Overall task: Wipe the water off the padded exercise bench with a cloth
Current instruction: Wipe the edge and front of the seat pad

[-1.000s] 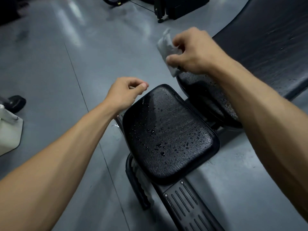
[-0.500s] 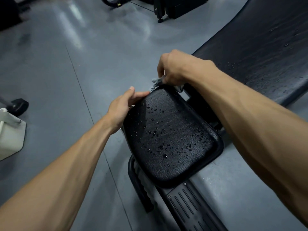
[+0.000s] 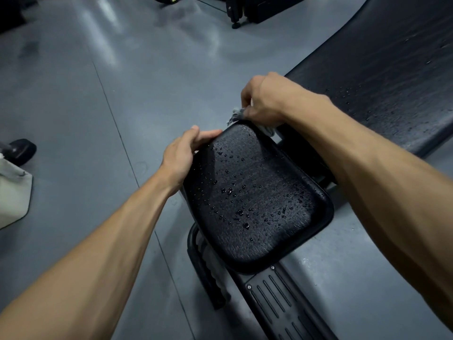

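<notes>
The black padded seat pad (image 3: 257,200) of the exercise bench fills the middle, dotted with water drops. Behind it to the right stretches the long black back pad (image 3: 382,77), with a few drops near its lower edge. My right hand (image 3: 264,99) is closed on a small grey-white cloth (image 3: 237,115), which touches the seat pad's far corner; most of the cloth is hidden under the fingers. My left hand (image 3: 183,150) grips the seat pad's far left edge, thumb on top.
Grey glossy floor (image 3: 98,99) lies all around. The bench's black ribbed frame (image 3: 282,303) runs toward me. A pale bag (image 3: 12,192) and a black foot (image 3: 22,149) sit at the left edge. Dark gym equipment (image 3: 257,8) stands at the top.
My right hand came down with the cloth from above the bench to the seat pad's far corner. My left hand moved onto the pad's left edge and took hold.
</notes>
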Tool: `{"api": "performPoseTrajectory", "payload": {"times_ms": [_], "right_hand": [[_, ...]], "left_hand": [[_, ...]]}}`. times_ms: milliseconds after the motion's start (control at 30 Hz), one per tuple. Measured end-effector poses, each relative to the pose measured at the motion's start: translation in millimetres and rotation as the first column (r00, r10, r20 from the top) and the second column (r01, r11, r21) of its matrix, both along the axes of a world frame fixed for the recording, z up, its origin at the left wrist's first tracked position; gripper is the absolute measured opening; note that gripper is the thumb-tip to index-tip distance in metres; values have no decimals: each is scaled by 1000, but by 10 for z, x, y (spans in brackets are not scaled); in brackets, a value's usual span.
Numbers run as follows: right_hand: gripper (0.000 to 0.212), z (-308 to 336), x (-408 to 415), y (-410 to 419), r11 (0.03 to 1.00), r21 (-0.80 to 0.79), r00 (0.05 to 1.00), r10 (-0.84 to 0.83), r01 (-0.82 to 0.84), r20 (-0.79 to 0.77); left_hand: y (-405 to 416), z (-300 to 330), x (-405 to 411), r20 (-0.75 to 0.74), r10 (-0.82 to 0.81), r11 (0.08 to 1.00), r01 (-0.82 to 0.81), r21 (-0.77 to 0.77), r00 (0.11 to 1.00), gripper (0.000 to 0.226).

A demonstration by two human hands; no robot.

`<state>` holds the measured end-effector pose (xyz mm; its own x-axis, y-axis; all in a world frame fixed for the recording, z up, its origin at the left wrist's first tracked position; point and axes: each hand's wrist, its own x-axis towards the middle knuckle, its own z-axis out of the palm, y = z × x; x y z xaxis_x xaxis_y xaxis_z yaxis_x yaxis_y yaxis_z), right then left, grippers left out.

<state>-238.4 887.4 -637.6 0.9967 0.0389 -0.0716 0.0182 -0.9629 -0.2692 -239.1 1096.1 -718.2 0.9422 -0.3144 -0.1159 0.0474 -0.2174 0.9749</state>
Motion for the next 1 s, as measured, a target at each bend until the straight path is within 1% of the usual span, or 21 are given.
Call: {"api": "performPoseTrajectory", "payload": {"times_ms": [67,167,233,367,433,500,533,667,833,1000], "right_hand": [[20,-62,-50,33,1000,14,999,-13,12,42],[23,-197,-93,161,999,-47,989,16,-9,146],[26,-225,-118,145,997,-76,984,42,-29,175],[30,-248,-194,78,991,-131,972,42,-12,230],[31,-268,-238,194,985,-165,961,92,-49,262],[31,-262,-240,260,977,-192,954,144,-94,264],[30,-243,-229,233,975,-205,956,143,-90,258],[28,-237,-201,44,986,-165,966,32,12,258],[29,-254,-178,204,973,-218,958,133,-78,254],[29,-280,-182,47,984,-177,958,58,-7,281]], "left_hand": [[-10,-39,8,12,14,1000,-14,-13,1000,53],[5,-97,37,10,31,999,-31,-39,999,55],[21,-127,51,13,40,998,-39,-48,999,55],[21,-161,57,27,39,997,-37,-64,999,55],[17,-169,62,20,43,995,-41,-93,999,55],[25,-166,69,3,49,993,-48,-109,999,56],[24,-169,73,-4,44,992,-45,-114,999,56],[53,-192,102,-31,41,990,-45,-135,999,57],[46,-188,84,-31,31,985,-36,-167,999,57],[101,-253,110,-39,7,983,-14,-184,999,58]]}}
